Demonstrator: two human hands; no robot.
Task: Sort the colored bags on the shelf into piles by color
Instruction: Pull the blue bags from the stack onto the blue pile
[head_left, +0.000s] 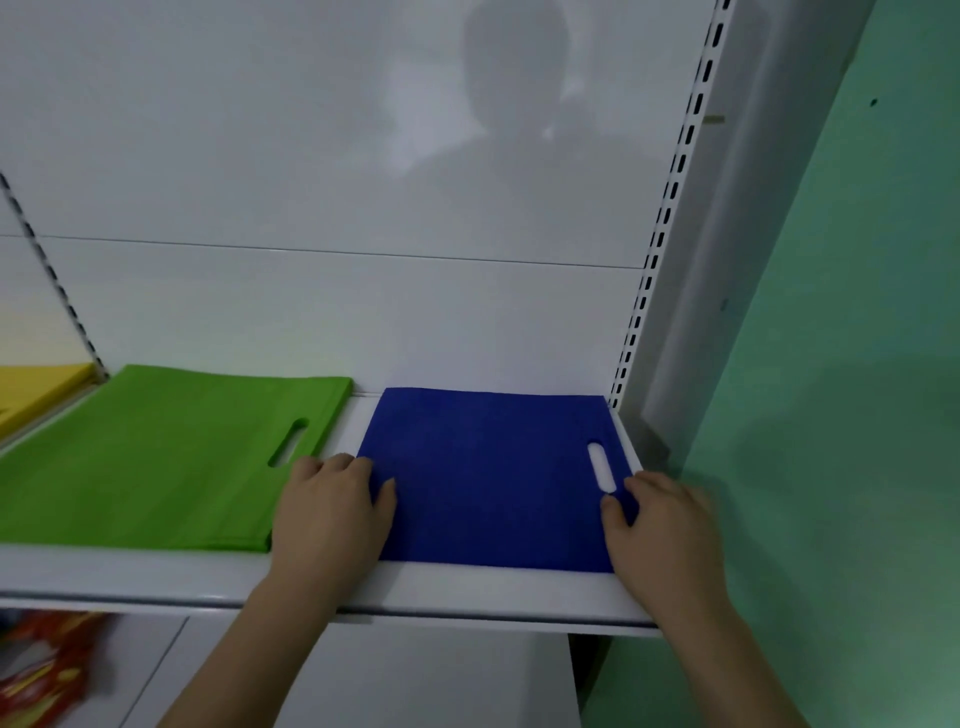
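A blue bag (488, 478) lies flat at the right end of the white shelf (467, 592), its handle slot toward the right. My left hand (332, 509) rests on the bag's left edge with the thumb on the fabric. My right hand (660, 525) rests on its right edge beside the slot, fingers curled over the cloth. A green bag (156, 457) lies flat to the left, apart from the blue one. A yellow bag (36, 387) shows at the far left edge, on the neighbouring shelf section.
The white back panel (337, 208) rises behind the bags. A slotted upright (660, 249) and a green wall (841, 364) close off the right side. Red and yellow packaging (41, 670) sits below the shelf at the lower left.
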